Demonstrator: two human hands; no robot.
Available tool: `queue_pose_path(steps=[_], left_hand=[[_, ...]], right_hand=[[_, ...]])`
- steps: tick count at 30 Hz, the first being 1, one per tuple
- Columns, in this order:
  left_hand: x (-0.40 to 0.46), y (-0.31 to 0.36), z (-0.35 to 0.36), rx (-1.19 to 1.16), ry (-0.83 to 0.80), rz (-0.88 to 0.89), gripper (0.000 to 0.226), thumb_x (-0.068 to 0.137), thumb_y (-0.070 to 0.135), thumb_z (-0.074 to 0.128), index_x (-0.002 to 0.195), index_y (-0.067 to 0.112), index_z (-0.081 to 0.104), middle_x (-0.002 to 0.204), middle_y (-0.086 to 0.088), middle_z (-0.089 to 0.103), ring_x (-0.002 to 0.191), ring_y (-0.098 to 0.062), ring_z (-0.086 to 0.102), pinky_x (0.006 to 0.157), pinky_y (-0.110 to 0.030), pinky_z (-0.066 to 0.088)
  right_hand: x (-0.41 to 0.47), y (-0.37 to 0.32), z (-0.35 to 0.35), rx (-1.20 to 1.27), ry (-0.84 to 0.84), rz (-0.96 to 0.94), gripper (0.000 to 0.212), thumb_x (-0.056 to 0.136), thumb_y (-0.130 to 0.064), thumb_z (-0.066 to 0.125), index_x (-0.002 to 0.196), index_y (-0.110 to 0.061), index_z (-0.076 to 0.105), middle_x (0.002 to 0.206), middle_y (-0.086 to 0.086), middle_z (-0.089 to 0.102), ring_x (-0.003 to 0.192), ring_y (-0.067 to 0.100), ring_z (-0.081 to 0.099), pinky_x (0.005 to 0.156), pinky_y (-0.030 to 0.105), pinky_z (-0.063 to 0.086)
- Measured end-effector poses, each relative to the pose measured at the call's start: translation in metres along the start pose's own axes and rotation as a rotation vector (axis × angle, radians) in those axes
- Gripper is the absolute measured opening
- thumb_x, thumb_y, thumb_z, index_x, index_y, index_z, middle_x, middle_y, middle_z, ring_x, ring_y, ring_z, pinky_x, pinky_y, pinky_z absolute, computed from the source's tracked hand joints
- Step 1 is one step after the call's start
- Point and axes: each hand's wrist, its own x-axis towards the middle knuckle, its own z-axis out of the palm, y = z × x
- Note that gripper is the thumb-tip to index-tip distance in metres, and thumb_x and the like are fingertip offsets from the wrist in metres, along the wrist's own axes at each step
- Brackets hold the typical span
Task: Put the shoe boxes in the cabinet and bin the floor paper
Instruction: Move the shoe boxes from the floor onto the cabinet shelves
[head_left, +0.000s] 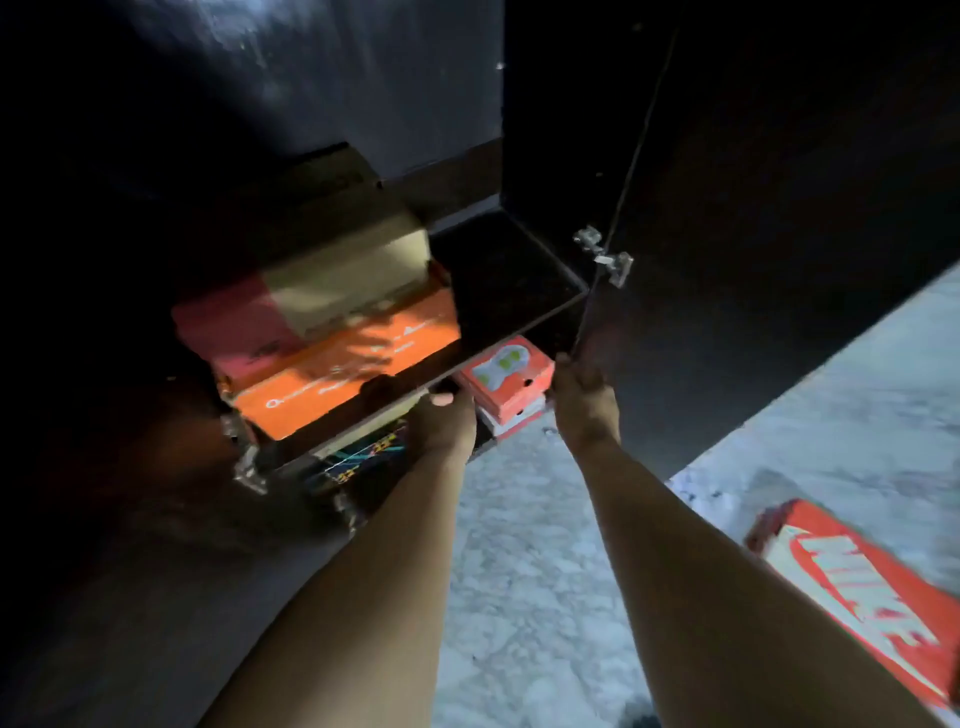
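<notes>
From the head view, the cabinet (519, 291) stands open with an orange box (353, 364) and a tan box (353, 275) stacked on its shelf. The left hand (441, 421) rests at the shelf edge, thumb up — grip empty, fingers hidden. The right hand (584, 400) closes on the door's edge. At four o'clock an orange-and-white shoe box (857, 603) waits on the floor — light, stiff card, best held by both ends.

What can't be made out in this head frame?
- Left hand fingers: tucked under the shelf edge, grip hidden.
- Right hand: fingertips lost in shadow at the cabinet door.
- Patterned box: mostly behind the left forearm.
- Orange shoe box on the floor: motion-blurred, cut by the right edge.
- Floor paper: none in view.
</notes>
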Motion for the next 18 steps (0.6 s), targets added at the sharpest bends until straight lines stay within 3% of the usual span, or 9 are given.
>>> queue_pose_path(steps=[2,4,5,6,8,10,12,16,18], left_hand=[[-0.023,-0.012,0.043,0.049,-0.063,0.027,0.039,0.095,0.03,0.064,0.113,-0.004,0.068,0.118,-0.025,0.07,0.113,-0.037,0.064,0.085,-0.034,0.047],[-0.044,-0.032,0.115,-0.046,-0.285,0.032,0.019,0.091,0.013,0.064,0.096,-0.004,0.066,0.086,-0.03,0.071,0.082,-0.038,0.072,0.066,-0.034,0.055],[-0.05,-0.043,0.134,0.111,-0.348,0.147,0.011,0.082,0.007,0.069,0.089,0.0,0.066,0.066,-0.024,0.066,0.061,-0.033,0.069,0.053,-0.029,0.055],[-0.066,-0.056,0.172,0.117,-0.354,0.125,0.013,0.078,0.007,0.073,0.09,0.004,0.069,0.062,-0.017,0.064,0.057,-0.028,0.067,0.054,-0.027,0.055],[-0.128,-0.077,0.244,0.236,-0.445,0.019,0.024,0.089,0.023,0.068,0.107,0.008,0.072,0.096,-0.014,0.072,0.09,-0.03,0.071,0.083,-0.038,0.06],[-0.171,-0.104,0.314,0.411,-0.58,-0.041,0.021,0.093,0.031,0.063,0.099,0.012,0.071,0.115,-0.015,0.069,0.113,-0.037,0.064,0.1,-0.05,0.054],[-0.207,-0.127,0.373,0.501,-0.665,-0.045,0.019,0.09,0.036,0.064,0.087,0.018,0.067,0.107,-0.01,0.067,0.11,-0.035,0.062,0.1,-0.049,0.054],[-0.243,-0.189,0.483,0.656,-0.792,-0.06,0.048,0.073,0.048,0.064,0.113,0.022,0.07,0.116,-0.006,0.069,0.109,-0.03,0.063,0.099,-0.048,0.055],[-0.241,-0.212,0.517,0.693,-0.822,-0.032,0.057,0.076,0.049,0.068,0.124,0.019,0.066,0.127,-0.01,0.066,0.116,-0.032,0.062,0.101,-0.047,0.054]], right_hand=[[-0.003,0.049,-0.038,-0.006,0.055,0.089,0.072,0.093,-0.069,0.039,0.128,-0.011,0.064,0.124,0.021,0.068,0.118,0.042,0.063,0.089,0.037,0.047],[-0.005,0.107,-0.095,0.045,0.132,0.164,0.066,0.096,-0.065,0.044,0.132,-0.013,0.062,0.128,0.017,0.069,0.122,0.035,0.063,0.095,0.035,0.046],[-0.006,0.127,-0.11,0.061,0.146,0.192,0.058,0.099,-0.06,0.047,0.133,-0.014,0.061,0.128,0.015,0.069,0.123,0.032,0.062,0.096,0.033,0.045],[-0.001,0.161,-0.144,0.072,0.191,0.237,0.054,0.101,-0.055,0.049,0.135,-0.014,0.059,0.128,0.014,0.069,0.124,0.031,0.062,0.095,0.031,0.044],[0.011,0.226,-0.208,0.116,0.276,0.333,0.053,0.101,-0.055,0.049,0.138,-0.016,0.056,0.131,0.01,0.068,0.126,0.03,0.06,0.096,0.031,0.042],[0.021,0.29,-0.269,0.122,0.36,0.416,0.056,0.1,-0.057,0.048,0.139,-0.018,0.055,0.134,0.01,0.066,0.129,0.031,0.058,0.101,0.035,0.044],[0.032,0.348,-0.321,0.125,0.426,0.502,0.056,0.101,-0.056,0.047,0.14,-0.016,0.055,0.136,0.013,0.065,0.13,0.034,0.057,0.101,0.037,0.045],[0.055,0.456,-0.403,0.145,0.528,0.646,0.052,0.102,-0.05,0.052,0.137,-0.013,0.058,0.138,0.016,0.063,0.131,0.037,0.056,0.101,0.036,0.044],[0.065,0.495,-0.427,0.146,0.563,0.685,0.049,0.102,-0.046,0.055,0.136,-0.012,0.059,0.139,0.017,0.063,0.131,0.037,0.056,0.103,0.036,0.043]])
